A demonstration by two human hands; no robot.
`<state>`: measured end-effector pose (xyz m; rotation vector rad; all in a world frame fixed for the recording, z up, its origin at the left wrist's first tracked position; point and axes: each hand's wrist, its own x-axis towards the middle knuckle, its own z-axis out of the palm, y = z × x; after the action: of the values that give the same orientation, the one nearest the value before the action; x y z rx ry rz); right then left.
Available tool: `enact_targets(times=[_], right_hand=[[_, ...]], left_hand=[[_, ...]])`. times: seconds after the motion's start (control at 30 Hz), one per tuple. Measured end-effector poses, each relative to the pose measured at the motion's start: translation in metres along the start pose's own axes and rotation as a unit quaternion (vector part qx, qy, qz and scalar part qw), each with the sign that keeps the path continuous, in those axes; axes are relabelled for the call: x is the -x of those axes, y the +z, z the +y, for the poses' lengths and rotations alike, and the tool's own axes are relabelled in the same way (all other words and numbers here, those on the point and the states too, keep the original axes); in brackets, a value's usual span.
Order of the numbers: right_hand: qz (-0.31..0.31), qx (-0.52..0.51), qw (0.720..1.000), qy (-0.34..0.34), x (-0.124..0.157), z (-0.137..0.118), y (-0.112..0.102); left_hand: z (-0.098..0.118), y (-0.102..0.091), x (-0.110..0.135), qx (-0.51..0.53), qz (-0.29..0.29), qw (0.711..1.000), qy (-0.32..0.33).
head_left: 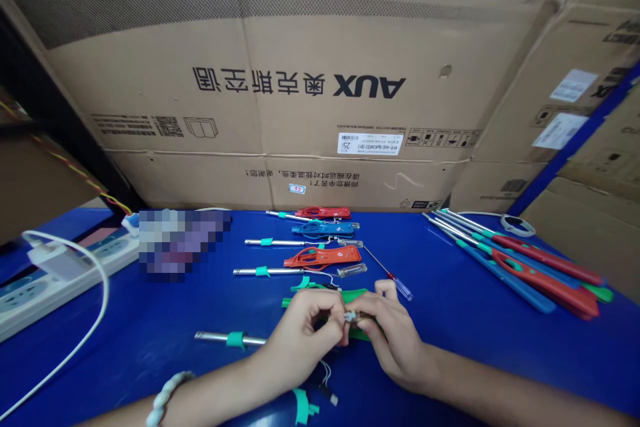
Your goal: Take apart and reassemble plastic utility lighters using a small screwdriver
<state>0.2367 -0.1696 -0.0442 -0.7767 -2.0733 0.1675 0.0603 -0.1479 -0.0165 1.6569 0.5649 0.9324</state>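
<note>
My left hand (311,328) and my right hand (395,337) meet above the middle of the table, fingers pinched on a small lighter part (352,315). Its end looks pale and metallic; the rest is covered by my fingers. Beneath the hands lies a green lighter handle shell (356,295), partly hidden. A metal lighter tube (215,336) with a teal clip (235,339) runs under my left hand. Near my left forearm is another teal clip (303,407), with a thin white wire (326,369) beside it. Beyond my right hand rests a screwdriver (400,287) with a clear purple handle.
Opened lighters with an orange shell (325,256), a blue shell (323,229) and a red shell (325,212) lie in rows ahead. Whole long lighters (545,273) are piled at right. A power strip (75,273) with a white cable (106,287) occupies the left. Cardboard (300,33) stands behind.
</note>
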Motion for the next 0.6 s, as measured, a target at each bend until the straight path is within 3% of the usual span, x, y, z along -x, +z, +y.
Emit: enact_targets(times=[0.13, 0.2, 0.23, 0.27, 0.3, 0.43, 0.6], right_hand=[[0.067, -0.019, 0.993, 0.099, 0.004, 0.004, 0.001], [0.088, -0.036, 0.984, 0.149, 0.004, 0.009, 0.001], [0.091, -0.052, 0.981, 0.166, 0.003, 0.012, 0.001], [0.097, -0.071, 0.977, 0.178, 0.002, 0.015, 0.0], [0.108, -0.086, 0.972, 0.188, 0.0, 0.019, -0.002], [0.155, -0.095, 0.961, 0.208, -0.007, 0.032, -0.009], [0.145, -0.084, 0.961, 0.22, -0.007, 0.039, -0.013]], left_hand=[[0.003, 0.003, -0.006, -0.011, -0.012, 0.999, 0.035], [0.005, -0.001, -0.014, -0.113, -0.041, 0.99, 0.071], [0.005, -0.004, -0.018, -0.194, -0.059, 0.975, 0.094], [0.005, -0.008, -0.023, -0.302, -0.082, 0.942, 0.124], [0.004, -0.012, -0.028, -0.339, -0.088, 0.927, 0.135], [-0.005, -0.025, -0.04, -0.428, -0.125, 0.88, 0.164], [-0.017, -0.026, -0.04, -0.51, -0.164, 0.826, 0.177]])
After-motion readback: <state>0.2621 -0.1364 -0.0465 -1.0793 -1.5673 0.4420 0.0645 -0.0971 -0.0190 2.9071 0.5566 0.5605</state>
